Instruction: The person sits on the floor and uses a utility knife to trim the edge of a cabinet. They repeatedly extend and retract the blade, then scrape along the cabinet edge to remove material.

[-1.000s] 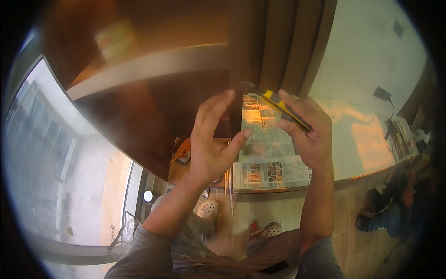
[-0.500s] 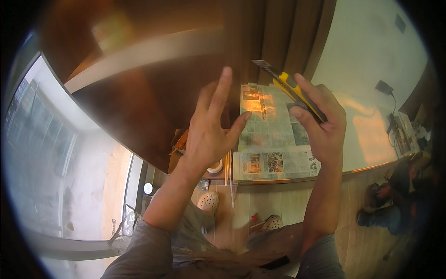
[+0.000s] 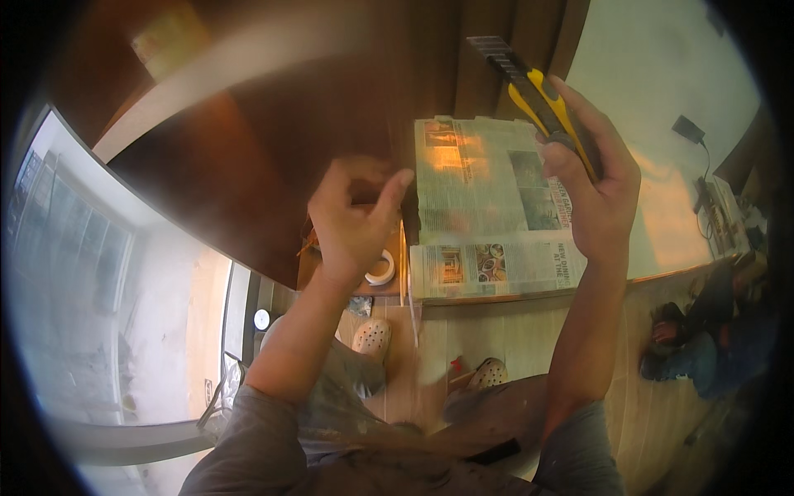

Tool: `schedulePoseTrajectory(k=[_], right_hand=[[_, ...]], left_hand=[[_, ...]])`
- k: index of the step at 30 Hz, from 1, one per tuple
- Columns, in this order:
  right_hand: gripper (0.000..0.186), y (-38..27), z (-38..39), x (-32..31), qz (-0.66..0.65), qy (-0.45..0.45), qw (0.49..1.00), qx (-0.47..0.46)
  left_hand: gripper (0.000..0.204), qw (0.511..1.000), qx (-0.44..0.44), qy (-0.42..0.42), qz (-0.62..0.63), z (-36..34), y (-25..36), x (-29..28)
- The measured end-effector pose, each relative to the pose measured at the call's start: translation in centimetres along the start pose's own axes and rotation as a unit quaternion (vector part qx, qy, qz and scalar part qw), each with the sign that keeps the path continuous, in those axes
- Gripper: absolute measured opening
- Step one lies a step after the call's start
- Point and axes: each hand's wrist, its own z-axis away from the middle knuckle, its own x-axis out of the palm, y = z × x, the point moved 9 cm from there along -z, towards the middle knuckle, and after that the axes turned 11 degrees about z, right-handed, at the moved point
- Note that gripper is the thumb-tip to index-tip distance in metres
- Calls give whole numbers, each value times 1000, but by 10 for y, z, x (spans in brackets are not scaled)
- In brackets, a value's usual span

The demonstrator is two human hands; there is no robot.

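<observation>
Blocked at twelve o'clock by the dark wooden panel [image 3: 248, 157]. Open room at three o'clock beyond the right hand [image 3: 597, 194] and its yellow utility knife [image 3: 542, 103]. Narrow gap between hands over newspaper [image 3: 488, 207]. Left hand [image 3: 351, 223] close against the panel.

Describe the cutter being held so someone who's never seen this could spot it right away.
Start at the sheets of newspaper spread over the wooden surface. Just above their right side, the right hand is raised with its fingers wrapped around a utility knife. It is the only yellow-and-black tool in view, with a grey segmented blade pushed out at its upper end.
</observation>
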Motion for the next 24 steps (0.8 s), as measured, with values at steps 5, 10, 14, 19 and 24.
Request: schedulePoseTrajectory(k=[5, 10, 14, 19, 24], right_hand=[[46, 0, 2, 12, 21, -68, 997, -20], [47, 6, 8, 22, 59, -144, 988, -11], [44, 9, 13, 33, 86, -195, 977, -10], [43, 12, 15, 42, 75, -210, 975, -19], [44, 14, 15, 42, 101, -208, 973, -20]], left_hand=[[28, 991, -126, 32, 41, -12, -21, 0], [34, 992, -118, 20, 41, -13, -30, -3], [28, 993, -108, 4, 50, -7, -30, -3], [26, 991, -104, -7, 83, -6, -32, -1], [26, 990, -124, 1, 65, -5, -32, -1]])
